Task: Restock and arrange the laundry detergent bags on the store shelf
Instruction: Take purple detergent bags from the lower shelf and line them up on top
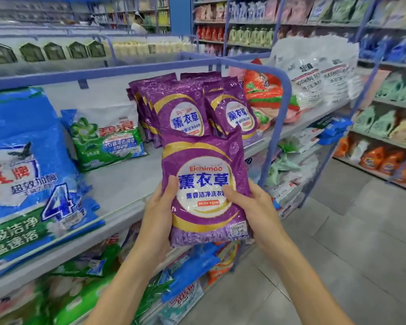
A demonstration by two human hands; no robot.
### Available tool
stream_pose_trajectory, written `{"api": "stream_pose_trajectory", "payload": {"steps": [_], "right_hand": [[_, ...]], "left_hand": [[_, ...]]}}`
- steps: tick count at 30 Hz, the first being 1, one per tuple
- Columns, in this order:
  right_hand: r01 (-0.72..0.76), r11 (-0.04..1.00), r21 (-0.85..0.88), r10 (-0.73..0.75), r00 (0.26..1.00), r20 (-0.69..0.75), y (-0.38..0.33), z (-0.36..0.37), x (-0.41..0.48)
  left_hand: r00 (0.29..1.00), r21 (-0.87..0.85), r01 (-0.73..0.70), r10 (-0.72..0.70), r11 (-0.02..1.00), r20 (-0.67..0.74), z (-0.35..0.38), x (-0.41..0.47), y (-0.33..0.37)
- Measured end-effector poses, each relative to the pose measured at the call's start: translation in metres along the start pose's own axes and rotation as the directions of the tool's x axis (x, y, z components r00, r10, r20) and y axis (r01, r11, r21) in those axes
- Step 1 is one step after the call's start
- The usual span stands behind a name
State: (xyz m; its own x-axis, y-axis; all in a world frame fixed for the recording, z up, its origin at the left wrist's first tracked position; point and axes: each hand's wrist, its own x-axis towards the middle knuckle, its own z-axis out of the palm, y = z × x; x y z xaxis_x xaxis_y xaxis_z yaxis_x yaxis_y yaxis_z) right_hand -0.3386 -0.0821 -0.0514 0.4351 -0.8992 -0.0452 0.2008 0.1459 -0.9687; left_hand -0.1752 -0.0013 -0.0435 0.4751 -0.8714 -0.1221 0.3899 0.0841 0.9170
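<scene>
1. Left hand (158, 207) & right hand (251, 202) grip purple bag (206, 184) by its sides, upright, in front of shelf (117, 184).
2. Matching purple bags (181, 109) stand on shelf behind, w/ green-white bag (108, 137) to their left.

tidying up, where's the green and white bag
Head view, left of centre: the green and white bag sits on the shelf, between the blue bag and the purple bags.

Both bare forearms reach up and forward from the bottom edge, converging. The left hand (158, 212) and right hand (258, 209) grip the purple bag (204, 174) by its sides, thumbs laid across its front.
</scene>
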Motion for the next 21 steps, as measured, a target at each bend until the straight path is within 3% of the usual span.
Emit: {"api": "stream_pose_trajectory", "payload": {"steps": [5, 11, 16, 21], "right_hand": [[-0.059, 0.99, 0.127, 0.056, 0.998, 0.024, -0.002, -0.012, 0.065], [-0.011, 0.999, 0.05, 0.005, 0.992, 0.128, -0.02, -0.029, 0.155], [0.089, 0.994, -0.07, -0.068, 0.965, 0.252, -0.056, -0.019, 0.225], [0.108, 0.986, -0.13, -0.056, 0.934, 0.352, -0.058, -0.011, 0.271]], "left_hand": [[0.997, 0.01, -0.021, 0.022, 1.0, -0.069, 0.017, 0.045, -0.001], [0.973, 0.011, -0.123, 0.122, 0.992, -0.194, 0.051, 0.103, 0.004], [0.889, 0.08, -0.294, 0.303, 0.952, -0.343, 0.074, 0.15, 0.027], [0.796, 0.134, -0.347, 0.367, 0.928, -0.482, 0.079, 0.186, 0.027]]}}
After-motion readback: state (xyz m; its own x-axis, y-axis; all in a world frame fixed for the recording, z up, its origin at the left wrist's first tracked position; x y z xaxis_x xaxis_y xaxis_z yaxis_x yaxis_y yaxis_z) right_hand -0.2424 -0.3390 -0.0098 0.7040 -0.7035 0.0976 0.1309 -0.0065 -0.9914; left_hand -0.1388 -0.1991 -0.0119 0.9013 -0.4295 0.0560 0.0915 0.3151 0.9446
